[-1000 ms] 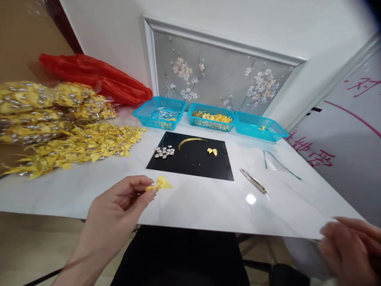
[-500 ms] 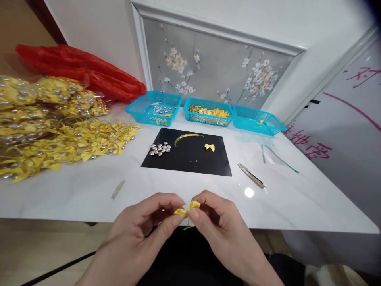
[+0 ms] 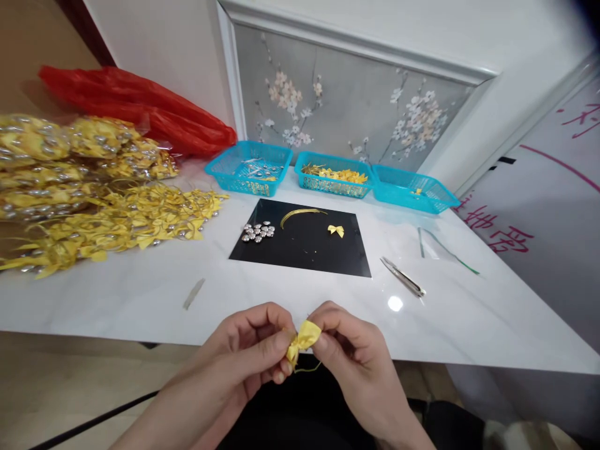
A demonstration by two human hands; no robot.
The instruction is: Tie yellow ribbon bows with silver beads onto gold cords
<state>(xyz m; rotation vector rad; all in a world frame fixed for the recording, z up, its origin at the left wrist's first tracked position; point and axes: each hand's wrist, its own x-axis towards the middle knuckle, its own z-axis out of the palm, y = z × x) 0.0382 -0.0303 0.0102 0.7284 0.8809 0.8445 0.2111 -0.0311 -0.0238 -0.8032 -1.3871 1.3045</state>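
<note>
A yellow ribbon bow (image 3: pixel 307 336) is pinched between both hands just over the table's front edge. My left hand (image 3: pixel 255 350) grips its left loop and knot, while my right hand (image 3: pixel 354 350) holds the right loop between thumb and forefinger. A thin golden cord hangs in a curve under the bow. Beyond the hands lies a black mat (image 3: pixel 300 256). On it are a heap of silver beads (image 3: pixel 257 232), a bundle of golden cords (image 3: pixel 300 214) and another yellow bow (image 3: pixel 335 230).
Thread snips (image 3: pixel 403 277) lie right of the mat. Behind stand three blue baskets: one with silver pieces (image 3: pixel 220 172), one with yellow bows (image 3: pixel 309 182), one nearly bare (image 3: pixel 440 199). Yellow beaded strands (image 3: pixel 140 219) and a red bag (image 3: pixel 135 106) occupy the left.
The bow has turned in my fingers, so its right loop now faces up and shows more fully. My left thumb has moved over the knot. The camera view has shifted slightly.
</note>
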